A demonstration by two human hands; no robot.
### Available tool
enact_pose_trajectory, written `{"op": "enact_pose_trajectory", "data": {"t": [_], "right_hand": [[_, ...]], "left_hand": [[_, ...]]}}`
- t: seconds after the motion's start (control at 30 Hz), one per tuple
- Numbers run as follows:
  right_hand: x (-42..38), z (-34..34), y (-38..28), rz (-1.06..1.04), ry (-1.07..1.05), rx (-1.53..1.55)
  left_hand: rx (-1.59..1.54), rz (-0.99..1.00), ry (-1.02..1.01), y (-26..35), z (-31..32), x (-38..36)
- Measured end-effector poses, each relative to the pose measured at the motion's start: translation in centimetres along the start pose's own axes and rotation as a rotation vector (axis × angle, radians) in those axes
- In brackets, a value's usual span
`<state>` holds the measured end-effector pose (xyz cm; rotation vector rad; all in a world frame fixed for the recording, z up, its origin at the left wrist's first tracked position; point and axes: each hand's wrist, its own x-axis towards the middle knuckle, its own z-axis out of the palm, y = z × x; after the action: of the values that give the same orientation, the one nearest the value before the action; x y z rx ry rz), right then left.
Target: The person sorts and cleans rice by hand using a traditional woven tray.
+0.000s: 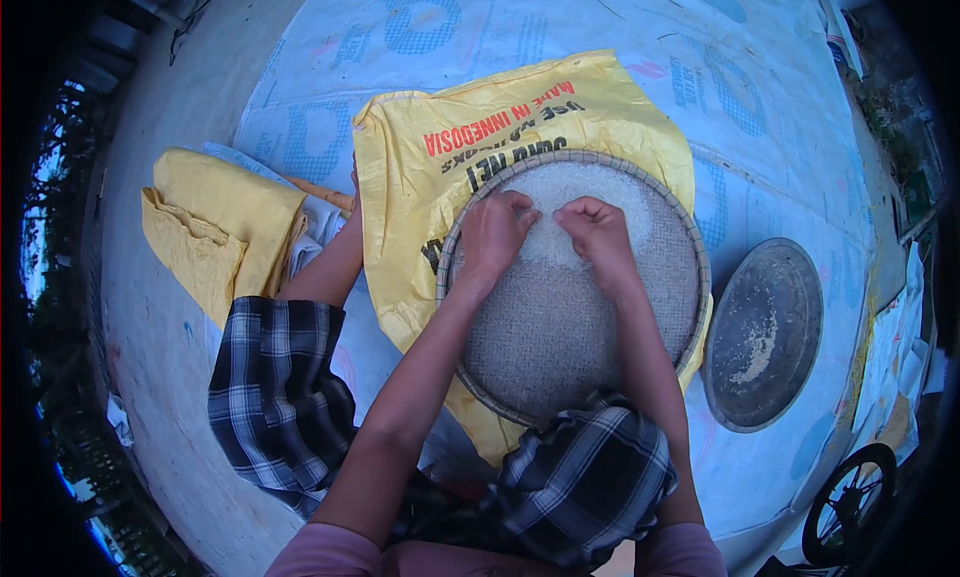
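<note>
A folded yellow sack (225, 212) lies left, a black wheel (850, 504) lower right.

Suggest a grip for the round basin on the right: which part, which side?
Pinch the basin rim at its far-right edge, probably coming from the outer side. That edge borders open sheet, while the left edge sits close to the woven tray. It looks shallow and holds loose grains, so I'd keep it level.
</note>
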<state>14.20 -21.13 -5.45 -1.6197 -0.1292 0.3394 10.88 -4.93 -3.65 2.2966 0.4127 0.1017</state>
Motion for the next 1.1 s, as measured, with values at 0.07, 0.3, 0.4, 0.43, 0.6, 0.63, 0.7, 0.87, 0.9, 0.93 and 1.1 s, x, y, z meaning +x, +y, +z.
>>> {"op": "enact_pose_trajectory", "data": {"t": [0.07, 0.3, 0.4, 0.43, 0.6, 0.63, 0.7, 0.87, 0.9, 0.93, 1.1], "right_hand": [[-0.2, -2.2, -2.0, 0.262, -0.157, 0.690], [2.0, 0.6, -0.8, -0.023, -0.033, -0.118], [1.9, 2.1, -1.4, -0.175, 0.043, -0.802], [2.1, 2.4, -1.1, -0.190, 0.023, -0.885], [1.5, -1.5, -1.1, 0.122, -0.016, 0.054], [1.2, -2.7, -1.6, 0.288, -0.122, 0.456], [0.4, -2.9, -1.5, 0.268, -0.089, 0.301], [-1.7, -0.2, -0.8, -0.088, 0.042, -0.652], [-1.8, 0.1, -0.5, -0.171, 0.043, -0.764], [-1.7, 0.1, 0.4, -0.173, 0.045, -0.762], [-1.1, -3.1, -1.0, 0.254, -0.037, 0.310]], "left_hand": [[0.032, 0.056, -0.049, -0.2, 0.5, 0.1], [-0.441, -0.188, -0.089, -1.2, -1.3, 0.0], [-1.058, -0.562, -0.156, -1.2, -3.1, -0.5], [-1.120, -0.581, -0.172, -1.2, -3.6, -0.7], [-1.039, -0.556, -0.174, -1.8, -2.9, -0.6], [-0.904, -0.467, -0.202, -2.0, -2.3, -0.4], [-0.770, -0.376, -0.231, -1.8, -1.2, -0.7], [-0.114, -0.107, -0.086, -0.5, 0.7, -2.0], [-0.112, -0.106, -0.084, -0.2, 0.7, -2.2], [-0.046, -0.049, -0.056, 0.2, 0.7, -2.3], [0.084, 0.086, -0.005, 0.5, 1.4, -1.9]]}}
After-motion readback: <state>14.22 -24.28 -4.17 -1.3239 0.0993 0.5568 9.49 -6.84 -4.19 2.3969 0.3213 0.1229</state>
